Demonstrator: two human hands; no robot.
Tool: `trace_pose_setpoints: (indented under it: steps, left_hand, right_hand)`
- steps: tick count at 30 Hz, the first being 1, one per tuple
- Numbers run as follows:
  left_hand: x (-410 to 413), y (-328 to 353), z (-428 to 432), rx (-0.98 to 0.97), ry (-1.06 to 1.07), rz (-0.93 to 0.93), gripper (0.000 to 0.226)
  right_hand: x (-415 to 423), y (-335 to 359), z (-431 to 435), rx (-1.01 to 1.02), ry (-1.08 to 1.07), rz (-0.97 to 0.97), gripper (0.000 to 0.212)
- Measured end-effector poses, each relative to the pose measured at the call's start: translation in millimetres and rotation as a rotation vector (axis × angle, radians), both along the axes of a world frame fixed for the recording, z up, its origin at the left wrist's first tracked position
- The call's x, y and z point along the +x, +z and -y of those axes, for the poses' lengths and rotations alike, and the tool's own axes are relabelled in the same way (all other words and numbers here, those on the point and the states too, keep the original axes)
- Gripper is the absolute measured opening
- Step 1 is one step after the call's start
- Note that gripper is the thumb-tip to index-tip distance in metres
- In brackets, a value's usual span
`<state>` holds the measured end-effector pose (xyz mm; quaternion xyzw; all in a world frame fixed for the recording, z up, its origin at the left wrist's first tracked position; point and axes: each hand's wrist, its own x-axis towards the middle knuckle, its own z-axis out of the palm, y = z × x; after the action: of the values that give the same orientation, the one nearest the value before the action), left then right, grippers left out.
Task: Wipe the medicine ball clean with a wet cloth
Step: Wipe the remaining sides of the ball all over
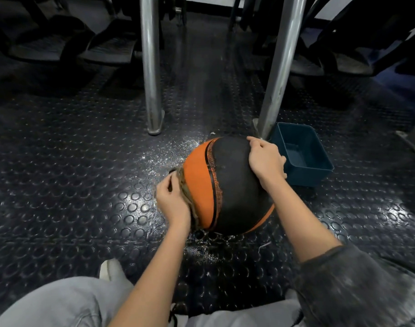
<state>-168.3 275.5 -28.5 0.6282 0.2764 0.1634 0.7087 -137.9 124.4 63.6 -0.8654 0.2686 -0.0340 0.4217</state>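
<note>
Pressing a bunched brownish cloth (187, 194) against the orange panel, the left hand (172, 201) had its fingers curled round the fabric, which showed as a narrow strip between palm and rubber. The medicine ball (230, 185) lay immediately to the right of that hand, sitting on the studded rubber floor (83, 161) directly in front of the crouching person. The right hand (265, 161) rested on the upper right of the black panel, fingers laid over the curve and holding nothing, apparently steadying the ball. The seam between orange and black ran roughly away from the person, slightly tilted, so the black half lay on the far side from the cloth and nearer the right hand. Wiping it would likely call for carrying the cloth over the top, or rolling the ball leftward under the steadying hand. Glistening specks, seemingly water, dotted the floor round the ball. A dark blue plastic tub (312, 178) stood just beyond the right hand, beside the base of a steel post (279, 67); a second post (151, 67) stood further left.
</note>
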Motion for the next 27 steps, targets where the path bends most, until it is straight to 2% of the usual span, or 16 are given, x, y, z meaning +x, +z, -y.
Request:
trace_pose_setpoints:
  steps: [1, 3, 5, 9, 11, 12, 14, 15, 17, 19, 21, 23, 27]
  left_hand:
    - [1, 1, 3, -0.033, 0.016, -0.014, 0.017]
    - [-2, 10, 14, 0.03, 0.06, -0.006, 0.02]
    - [-9, 26, 29, 0.231, 0.058, 0.15, 0.019]
    - [-30, 34, 60, 0.806, -0.051, 0.566, 0.023]
    - [-33, 27, 63, 1.004, -0.121, 0.655, 0.022]
    - [-31, 26, 59, 1.039, -0.126, 0.687, 0.022]
    - [-25, 17, 46, 0.977, -0.083, 0.674, 0.022]
    - [-21, 12, 39, 0.85, -0.042, 0.604, 0.024]
    - [-18, 5, 25, 0.436, 0.038, 0.338, 0.031]
    - [-19, 2, 20, 0.043, 0.091, 0.077, 0.023]
    - [-19, 4, 20, -0.088, 0.136, 0.002, 0.013]
    - [-21, 10, 27, 0.01, 0.149, 0.039, 0.012]
    - [-29, 25, 49, 0.595, 0.067, 0.431, 0.024]
  right_hand:
    - [1, -1, 1, 0.004, -0.006, 0.005, 0.04]
    - [-1, -2, 0, -0.006, -0.011, -0.005, 0.04]
    - [-1, -2, -1, -0.012, -0.018, -0.004, 0.04]
    - [3, 3, -10, -0.023, 0.026, -0.016, 0.04]
    - [4, 3, -11, -0.031, 0.05, -0.013, 0.04]
    - [4, 3, -10, -0.03, 0.056, -0.007, 0.04]
    - [4, 2, -8, -0.017, 0.049, -0.009, 0.04]
    - [4, 1, -6, -0.01, 0.038, -0.009, 0.04]
    - [3, 1, -5, -0.004, 0.01, -0.013, 0.04]
    - [2, 2, -6, 0.0, -0.018, -0.009, 0.039]
    - [2, 1, -7, -0.003, -0.035, -0.008, 0.038]
    - [0, 2, -11, -0.017, -0.03, -0.011, 0.038]
    - [1, 4, -15, -0.033, -0.01, -0.004, 0.038]
